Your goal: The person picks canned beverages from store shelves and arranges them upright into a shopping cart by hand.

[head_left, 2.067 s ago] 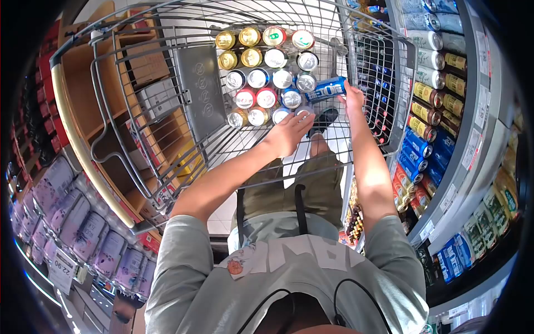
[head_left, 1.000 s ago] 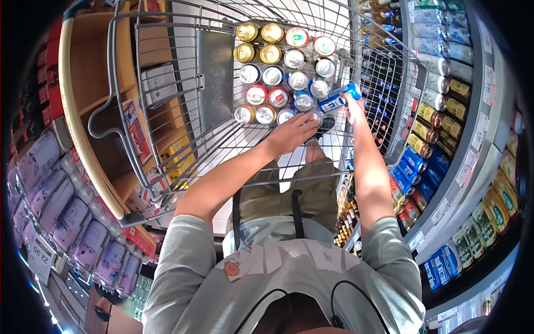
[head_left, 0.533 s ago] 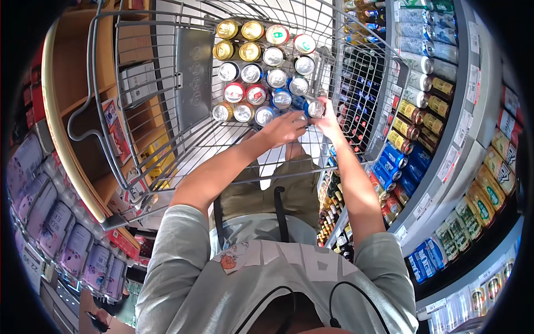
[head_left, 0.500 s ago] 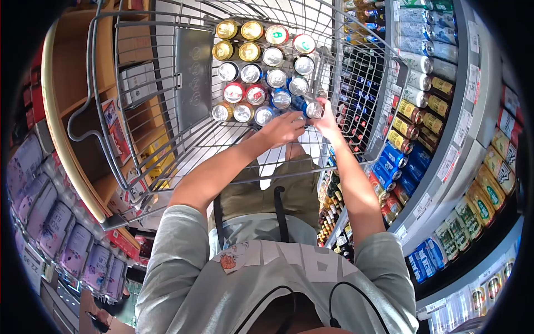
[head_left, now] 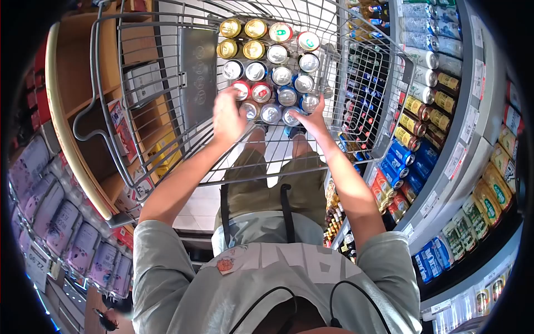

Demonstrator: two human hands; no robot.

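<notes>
From my head camera I look down into the wire cart (head_left: 199, 83), where drink cans (head_left: 282, 75) stand upright in close rows, their tops facing me. My left hand (head_left: 229, 118) is at the left end of the nearest rows, beside a red-rimmed can (head_left: 241, 89); its thumb and fingers are spread apart. My right hand (head_left: 313, 119) is at the other end, also with thumb and fingers apart, around the corner, and its thumb reaches to the top of a blue can (head_left: 288, 119). How firmly either hand presses, I cannot tell. The golden cans (head_left: 255, 49) stand at the far left. On my right is a shelf (head_left: 457, 146) with more cans lying on their sides.
</notes>
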